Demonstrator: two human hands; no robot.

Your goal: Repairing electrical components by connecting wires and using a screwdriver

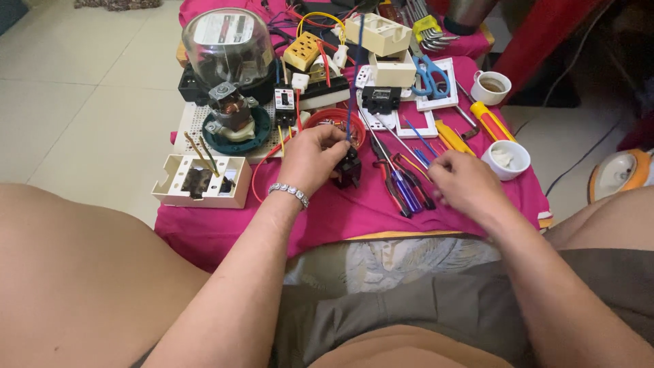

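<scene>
My left hand [312, 158], with a silver bracelet on the wrist, grips a small black electrical part [347, 169] from which a blue wire [354, 82] rises. It is held just above the pink cloth [340, 211], in front of a red bowl [335, 119]. My right hand [463, 182] hovers over the cloth to the right, fingers curled and slightly blurred, beside screwdrivers with blue and red handles [403, 187]. I cannot make out anything held in it.
A clear-domed electric meter [228, 48], a small motor on a green base [231, 123], a white switch box [201, 180], scissors [429, 75], yellow screwdrivers [492, 121], two white cups [505, 159] and cream sockets [378, 34] crowd the table. My knees flank it.
</scene>
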